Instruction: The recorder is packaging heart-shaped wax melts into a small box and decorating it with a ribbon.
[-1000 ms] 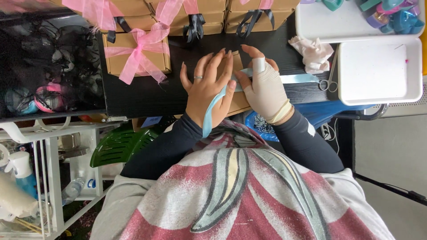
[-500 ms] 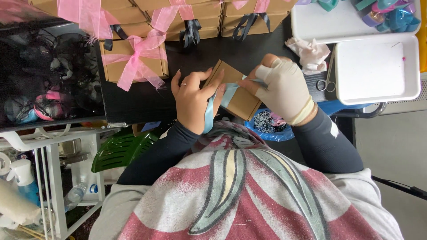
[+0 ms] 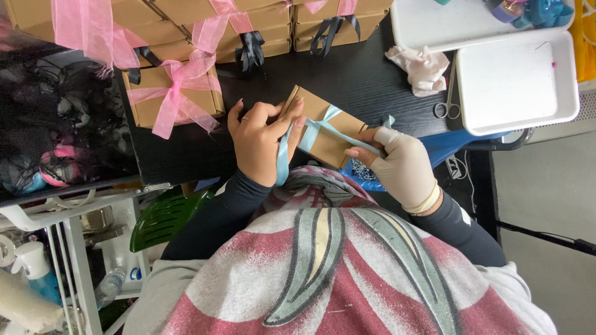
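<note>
Gripping the small brown box (image 3: pixel 328 129) at the near edge of the black table (image 3: pixel 372 74), the bare left hand (image 3: pixel 261 139) curls over its left end, fingers pinching the light blue ribbon (image 3: pixel 292 146). Right hand (image 3: pixel 400 164), gloved, pinches the ribbon's other end against the box's near corner. Scissors (image 3: pixel 448 107) lie just beside the white tray (image 3: pixel 518 84).
</note>
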